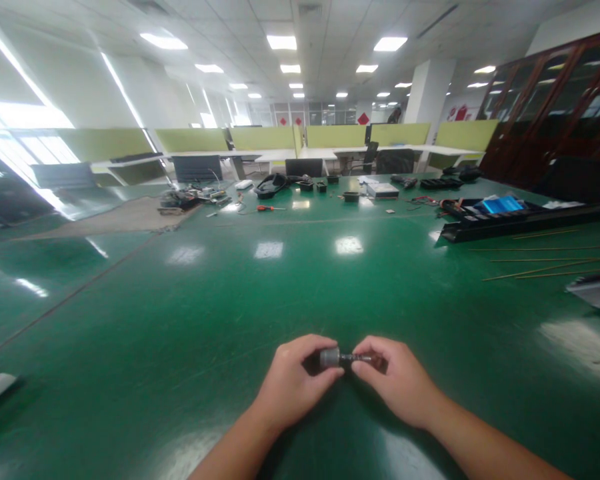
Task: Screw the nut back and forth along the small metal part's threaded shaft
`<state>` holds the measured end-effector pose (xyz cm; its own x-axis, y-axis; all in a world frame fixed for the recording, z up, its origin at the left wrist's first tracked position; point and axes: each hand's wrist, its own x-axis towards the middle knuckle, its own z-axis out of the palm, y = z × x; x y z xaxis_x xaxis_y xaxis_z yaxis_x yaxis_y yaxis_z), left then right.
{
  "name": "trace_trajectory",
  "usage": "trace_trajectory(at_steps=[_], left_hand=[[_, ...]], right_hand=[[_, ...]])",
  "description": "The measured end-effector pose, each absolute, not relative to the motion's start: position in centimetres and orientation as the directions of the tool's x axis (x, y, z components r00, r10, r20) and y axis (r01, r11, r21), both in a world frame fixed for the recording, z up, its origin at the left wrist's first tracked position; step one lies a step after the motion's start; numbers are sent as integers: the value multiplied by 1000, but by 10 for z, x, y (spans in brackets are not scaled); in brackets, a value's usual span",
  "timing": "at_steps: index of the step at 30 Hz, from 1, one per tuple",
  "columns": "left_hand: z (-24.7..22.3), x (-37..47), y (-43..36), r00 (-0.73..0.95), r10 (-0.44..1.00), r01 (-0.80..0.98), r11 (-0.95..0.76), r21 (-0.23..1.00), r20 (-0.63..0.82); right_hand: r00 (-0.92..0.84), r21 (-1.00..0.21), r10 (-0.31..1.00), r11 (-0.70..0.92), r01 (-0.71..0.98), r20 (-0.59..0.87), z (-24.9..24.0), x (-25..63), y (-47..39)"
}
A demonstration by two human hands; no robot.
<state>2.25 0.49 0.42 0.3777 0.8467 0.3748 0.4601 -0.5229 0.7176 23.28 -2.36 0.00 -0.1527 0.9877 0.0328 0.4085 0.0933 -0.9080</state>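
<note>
Head camera: what's leftmost in the grip?

My left hand (293, 380), thumb and fingers clamped on a grey metallic cylinder (330, 358).

To its right?

A thin, dark, ridged shaft (347, 358) meeting the cylinder, pinched by my right hand (403, 380); beneath my grip, a glossy green tabletop (300, 293).

grey cylinder (330, 357) with thin dark shaft (348, 358) at right end; roughly horizontal, held between both hands (296, 375) (399, 379)
</note>
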Motion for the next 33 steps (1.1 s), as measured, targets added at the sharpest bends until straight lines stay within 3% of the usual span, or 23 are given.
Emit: trace_trajectory(at_steps=[33], left_hand=[[6,24,5,353,857,484,-511,710,376]], right_hand=[[-128,-911,992,70,406,19,1,234,-24]])
